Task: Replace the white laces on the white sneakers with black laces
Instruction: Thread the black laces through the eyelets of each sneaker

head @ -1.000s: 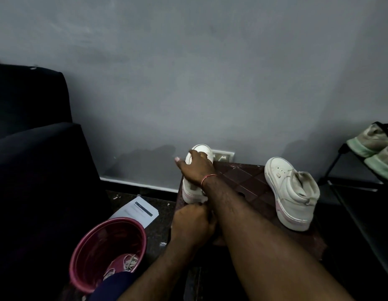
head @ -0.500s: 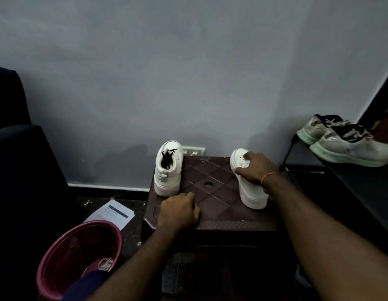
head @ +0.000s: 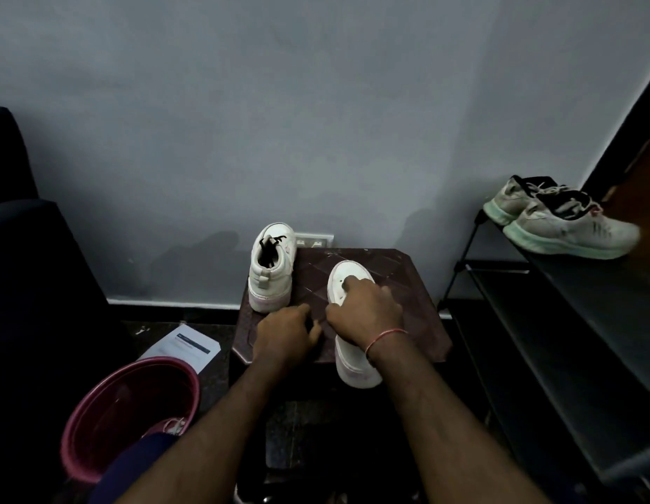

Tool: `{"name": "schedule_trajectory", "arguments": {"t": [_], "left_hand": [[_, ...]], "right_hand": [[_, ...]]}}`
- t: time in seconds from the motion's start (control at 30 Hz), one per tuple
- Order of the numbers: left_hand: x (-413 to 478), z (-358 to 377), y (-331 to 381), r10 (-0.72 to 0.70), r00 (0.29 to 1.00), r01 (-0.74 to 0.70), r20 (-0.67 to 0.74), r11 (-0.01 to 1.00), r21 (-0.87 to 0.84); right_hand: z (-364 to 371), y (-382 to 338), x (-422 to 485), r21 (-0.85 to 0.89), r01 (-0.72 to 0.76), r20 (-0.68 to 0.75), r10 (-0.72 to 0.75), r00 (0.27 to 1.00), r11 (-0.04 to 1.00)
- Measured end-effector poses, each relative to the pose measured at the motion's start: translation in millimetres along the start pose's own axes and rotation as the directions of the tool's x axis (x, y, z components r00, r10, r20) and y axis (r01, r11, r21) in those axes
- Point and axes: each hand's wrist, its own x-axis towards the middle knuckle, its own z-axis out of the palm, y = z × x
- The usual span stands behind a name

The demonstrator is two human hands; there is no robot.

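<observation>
Sneaker point(head: 354, 365) on worktop point(head: 400, 285), heel over near edge | my right hand point(head: 367, 314) grips its top; left hand point(head: 285, 334) curled beside, contents unclear | other sneaker point(head: 271, 281) shows black lace point(head: 269, 249) | tip: I pin it steady, thread from toe eyelets

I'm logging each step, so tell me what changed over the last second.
The right hand left the black-laced sneaker, took hold of the other sneaker and pulled it toward the person, its heel now past the front edge of the stool. The left hand stayed on the stool; the black-laced sneaker stayed put.
</observation>
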Motion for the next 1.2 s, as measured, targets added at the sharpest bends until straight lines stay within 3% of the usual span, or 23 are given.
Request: {"name": "schedule_trajectory", "arguments": {"t": [0.07, 0.13, 0.17, 0.2, 0.23, 0.27, 0.33, 0.37, 0.47, 0.53, 0.6, 0.7, 0.8, 0.87, 0.97, 1.07, 1.2], "left_hand": [[1.4, -4.3, 1.4, -0.077, 0.997, 0.079, 0.031, 0.995, -0.067], [5.8, -16.2, 3.2, -0.239, 0.962, 0.272, 0.133, 0.890, -0.365], [7.1, -27.5, 9.1, -0.308, 0.925, 0.380, 0.223, 0.712, -0.590], [7.0, -36.7, 14.9, -0.357, 0.876, 0.469, 0.325, 0.468, -0.749], [6.1, -43.2, 22.3, -0.374, 0.821, 0.531, 0.432, 0.221, -0.818], [5.0, -49.7, 30.2, -0.358, 0.783, 0.558, 0.509, 0.041, -0.829], [1.6, -60.8, 50.1, -0.268, 0.775, 0.558, 0.573, -0.137, -0.819], [1.3, -67.0, 59.6, -0.218, 0.794, 0.536, 0.568, -0.192, -0.822], [6.6, -80.1, 83.6, -0.108, 0.838, 0.472, 0.536, -0.351, -0.809], [10.3, -84.3, 96.0, -0.075, 0.858, 0.463, 0.509, -0.316, -0.828], [10.3, -79.6, 104.0, -0.049, 0.882, 0.452, 0.469, -0.195, -0.870], [7.8, -74.8, 108.9, -0.064, 0.920, 0.387, 0.386, 0.002, -0.922], [12.4, -74.4, 110.6, -0.053, 0.942, 0.336, 0.332, 0.180, -0.924], [20.6, -74.2, 113.0, -0.067, 0.951, 0.308, 0.301, 0.223, -0.925], [33.5, -76.5, 115.9, -0.150, 0.953, 0.289, 0.263, 0.200, -0.936], [40.7, -77.6, 116.4, -0.164, 0.954, 0.283, 0.249, 0.231, -0.931], [42.0, -71.8, 119.0, -0.141, 0.974, 0.217, 0.177, 0.362, -0.907]], "right_hand": [[0.2, 1.3, 1.1, 0.006, -0.008, -0.003, 0.008, 1.000, 1.000], [-0.3, 3.8, 2.6, 0.040, 0.005, 0.023, -0.006, 1.000, 0.999], [-3.9, 5.8, 3.1, 0.111, 0.010, 0.021, -0.012, 1.000, 0.994], [-9.6, 6.4, 2.1, 0.228, 0.014, -0.008, -0.013, 1.000, 0.974], [-16.8, 7.7, 0.4, 0.352, 0.017, -0.058, 0.004, 0.998, 0.936], [-25.8, 8.6, -3.9, 0.462, 0.050, -0.150, 0.023, 0.988, 0.885], [-41.3, 11.1, -17.1, 0.591, 0.164, -0.308, 0.033, 0.951, 0.790], [-47.6, 11.0, -24.0, 0.642, 0.210, -0.313, 0.002, 0.950, 0.738], [-53.1, 11.2, -39.3, 0.743, 0.213, -0.142, -0.162, 0.977, 0.635], [-51.1, 19.4, -36.5, 0.726, 0.233, -0.181, -0.147, 0.972, 0.648], [-53.5, 32.8, -28.8, 0.742, 0.229, -0.242, -0.067, 0.968, 0.630], [-61.2, 54.6, -13.4, 0.801, 0.161, -0.217, 0.030, 0.976, 0.577], [-73.3, 73.3, 0.5, 0.790, 0.126, -0.242, 0.116, 0.963, 0.599], [-86.8, 85.1, 8.5, 0.794, 0.137, -0.291, 0.173, 0.941, 0.592], [-103.9, 102.4, 18.3, 0.855, 0.157, -0.314, 0.254, 0.915, 0.494], [-106.7, 115.7, 22.8, 0.817, 0.140, -0.332, 0.258, 0.907, 0.560], [-92.2, 122.5, 25.4, 0.798, 0.094, -0.289, 0.243, 0.926, 0.595]]}}
